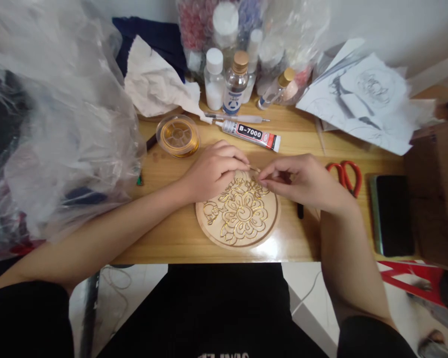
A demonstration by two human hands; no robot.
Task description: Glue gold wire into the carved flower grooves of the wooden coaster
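Note:
A round wooden board point(274, 226) lies near the table's front edge, with a raised flower design point(244, 213) outlined in gold wire on its face. My left hand point(218, 171) rests over the board's upper left, its fingers curled and closed at the upper rim. Thumb and forefinger of my right hand point(294, 180) are pinched just above the upper right of the board. Between both sets of fingertips runs a short, thin gold wire point(254, 169); its ends are hidden by my fingers. The upper left of the design is covered by my left hand.
Behind the board are a wire spool point(179, 136), a B-7000 glue tube point(250, 134), a pen-like tool point(242, 118) and several bottles point(235, 84). Red-handled scissors point(345, 176) and a phone point(392, 215) lie right. Plastic bags point(59, 119) crowd the left; paper sheets point(362, 94) sit back right.

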